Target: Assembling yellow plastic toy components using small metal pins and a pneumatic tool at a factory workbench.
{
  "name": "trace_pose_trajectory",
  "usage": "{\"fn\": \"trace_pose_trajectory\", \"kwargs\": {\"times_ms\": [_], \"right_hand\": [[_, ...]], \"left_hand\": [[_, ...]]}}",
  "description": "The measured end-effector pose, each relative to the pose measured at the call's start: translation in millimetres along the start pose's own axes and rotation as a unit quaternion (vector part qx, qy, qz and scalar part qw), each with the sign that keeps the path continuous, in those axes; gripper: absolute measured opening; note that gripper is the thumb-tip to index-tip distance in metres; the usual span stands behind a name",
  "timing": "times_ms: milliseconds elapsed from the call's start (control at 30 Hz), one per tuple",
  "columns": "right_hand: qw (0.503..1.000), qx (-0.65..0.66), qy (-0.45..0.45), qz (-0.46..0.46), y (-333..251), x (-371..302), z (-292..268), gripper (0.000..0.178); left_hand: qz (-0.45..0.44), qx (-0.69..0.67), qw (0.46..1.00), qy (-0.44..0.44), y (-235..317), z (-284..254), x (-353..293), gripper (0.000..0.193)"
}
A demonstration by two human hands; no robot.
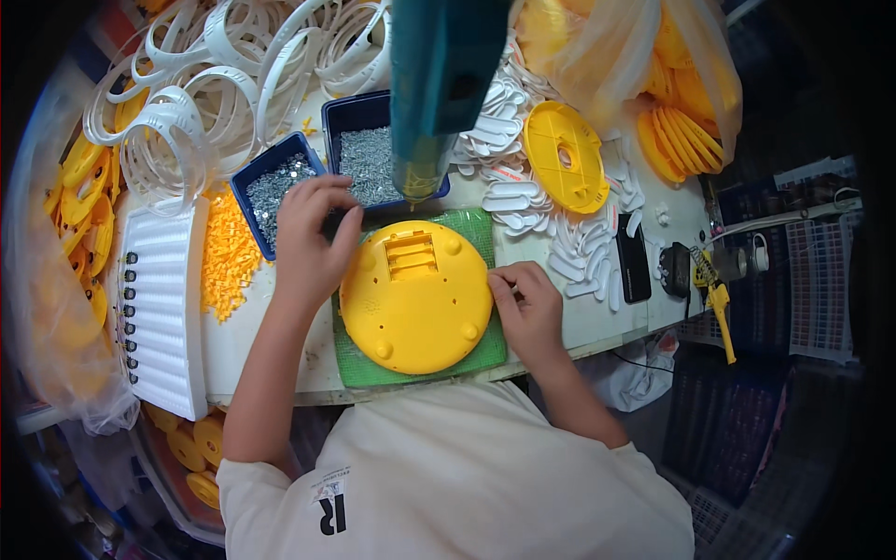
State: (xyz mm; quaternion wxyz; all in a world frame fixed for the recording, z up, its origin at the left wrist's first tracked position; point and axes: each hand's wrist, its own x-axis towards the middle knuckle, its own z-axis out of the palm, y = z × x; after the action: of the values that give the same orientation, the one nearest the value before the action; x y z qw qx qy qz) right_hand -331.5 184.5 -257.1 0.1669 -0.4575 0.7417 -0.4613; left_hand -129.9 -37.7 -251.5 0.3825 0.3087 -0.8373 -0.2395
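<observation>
on a green mat [487, 353] lay a round yellow case [420, 317], battery bay up, a teal driver [429, 140] hanging near its 12 o'clock rim. at 10 o'clock, the left hand [313, 219] curled loosely by a bin [248, 219], its hold impossible to tell; at 3, the right hand [529, 308] pinched the rim. steadied one-sidedly, the case could have skidded; a knock could have spilled metal bits [271, 196].

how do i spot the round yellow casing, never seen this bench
Start at the white table and find the green mat at its near edge. The round yellow casing lies on it. Unlike the ribbed yellow disc farther right, it shows a rectangular recess near its far edge.
</observation>
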Motion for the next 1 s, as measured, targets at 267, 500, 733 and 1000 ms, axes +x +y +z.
{"fn": "trace_pose_trajectory", "kwargs": {"times_ms": [267, 500, 733, 1000], "right_hand": [[0.995, -0.025, 0.068, -0.065, 11.3, -11.5, 12.4, 0.01], [0.996, -0.024, 0.048, -0.065, 12.1, -10.1, 6.6, 0.018], [0.994, -0.006, 0.021, -0.111, -4.7, 48.0, 8.0, 0.018], [0.943, -0.22, -0.075, -0.237, -26.1, 152.2, 59.1, 0.021]], "left_hand": [[-0.148, -0.131, 0.98, 0.004, 2.5, -26.6, -76.4, 0.006], [-0.268, -0.249, 0.931, 0.004, 2.7, -18.1, -120.7, 0.008], [-0.257, -0.183, 0.949, 0.002, 10.0, -14.9, -117.6, 0.011], [-0.119, 0.03, 0.992, -0.012, 23.4, -28.4, -104.1, 0.012]]}}
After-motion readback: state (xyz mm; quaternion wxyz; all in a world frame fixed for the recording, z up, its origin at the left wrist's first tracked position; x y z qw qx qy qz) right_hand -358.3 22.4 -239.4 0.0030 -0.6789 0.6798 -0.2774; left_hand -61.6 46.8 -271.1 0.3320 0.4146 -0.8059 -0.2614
